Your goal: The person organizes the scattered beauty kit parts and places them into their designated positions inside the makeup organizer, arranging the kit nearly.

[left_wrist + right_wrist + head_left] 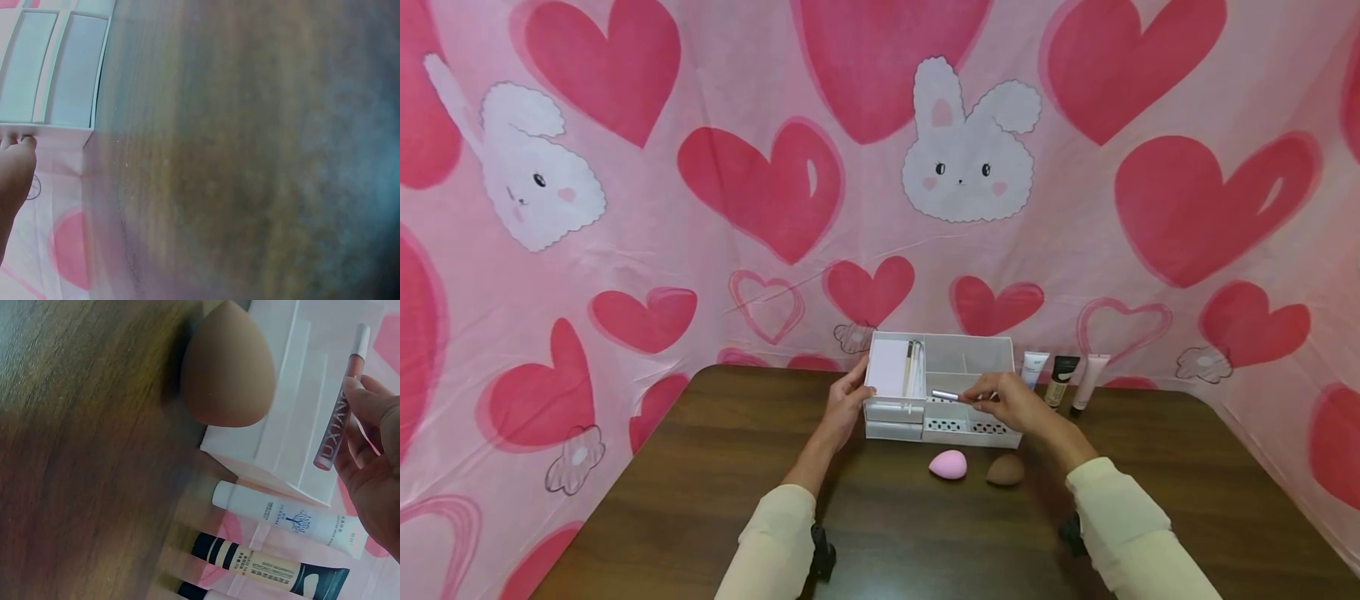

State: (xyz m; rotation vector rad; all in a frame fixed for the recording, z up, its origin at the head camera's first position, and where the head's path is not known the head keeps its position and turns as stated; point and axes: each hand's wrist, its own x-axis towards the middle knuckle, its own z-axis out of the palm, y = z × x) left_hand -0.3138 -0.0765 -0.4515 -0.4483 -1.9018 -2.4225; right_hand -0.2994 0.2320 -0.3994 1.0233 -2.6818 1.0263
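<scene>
A white makeup organizer (967, 408) with compartments and drawers stands at the back of the table. My left hand (847, 404) grips its left side, the thumb at the front upper edge; the left wrist view shows part of this hand (14, 181) against the side wall. Above the right-hand compartments, my right hand (1011, 402) pinches a lip gloss tube (340, 412) with a silver-white cap (945, 395), held tilted. Two thin brushes (911, 367) lie in the organizer's left part. Perforated holders (943, 425) sit low at its front.
A pink makeup sponge (948, 465) and a brown makeup sponge (1005, 470) rest in front of the organizer. To its right stand a white tube (1033, 367), a black-and-beige tube (1061, 382) and a pink tube (1090, 383). A heart-patterned cloth (760, 192) hangs behind the wooden table (700, 500).
</scene>
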